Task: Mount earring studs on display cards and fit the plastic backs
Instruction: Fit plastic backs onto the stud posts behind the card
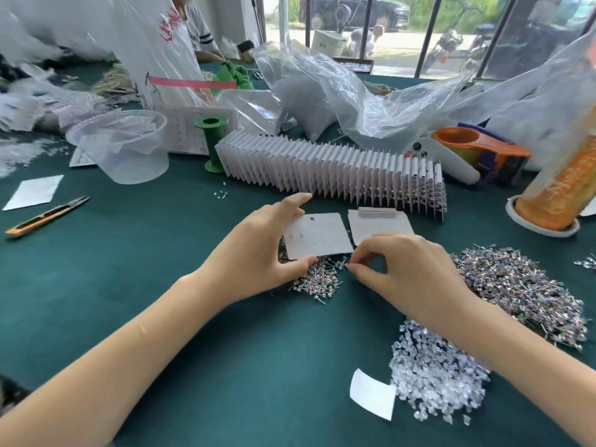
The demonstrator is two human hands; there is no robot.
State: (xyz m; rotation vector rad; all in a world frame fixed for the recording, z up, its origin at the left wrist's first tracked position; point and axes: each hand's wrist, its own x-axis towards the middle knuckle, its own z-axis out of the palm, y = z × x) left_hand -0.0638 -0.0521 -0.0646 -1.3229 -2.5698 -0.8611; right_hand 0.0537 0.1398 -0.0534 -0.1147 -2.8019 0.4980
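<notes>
My left hand (258, 250) grips a white display card (319, 237) by its left edge, thumb under its lower corner. Two studs sit in the card's upper left holes. Below the card lies a small pile of earring studs (317, 280). My right hand (403, 269) pinches something tiny, likely a stud, at the edge of that pile, just under the card's lower right corner. A stack of blank cards (377, 224) lies to the right of the held card. A big stud heap (522, 288) and a pile of clear plastic backs (435, 375) lie at the right.
A long row of filled cards (329, 169) stands behind the hands. A clear plastic cup (125, 146), a green spool (213, 140), thread snips (45, 216), a tape dispenser (477, 150), an orange cone (561, 195) and plastic bags (322, 91) crowd the green table (161, 285).
</notes>
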